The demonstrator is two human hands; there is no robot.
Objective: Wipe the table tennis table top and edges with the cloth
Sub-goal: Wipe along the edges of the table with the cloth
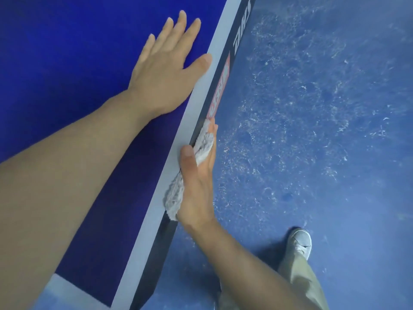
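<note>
The blue table tennis table (pixel 55 74) fills the left of the head view, with a white border line and a black side edge (pixel 165 238) running diagonally. My left hand (pixel 166 68) lies flat on the top, fingers straight, thumb on the white line. My right hand (pixel 197 186) presses a grey fluffy cloth (pixel 204 144) against the black side edge. Its thumb hooks over the top rim and its fingers lie straight along the side. Part of the cloth bulges out below the palm.
A red sticker (pixel 220 88) and white lettering (pixel 242 30) mark the side edge ahead of the cloth. Scuffed blue floor (pixel 312 108) lies to the right. My leg and grey shoe (pixel 300 242) stand at the lower right, close to the table's corner.
</note>
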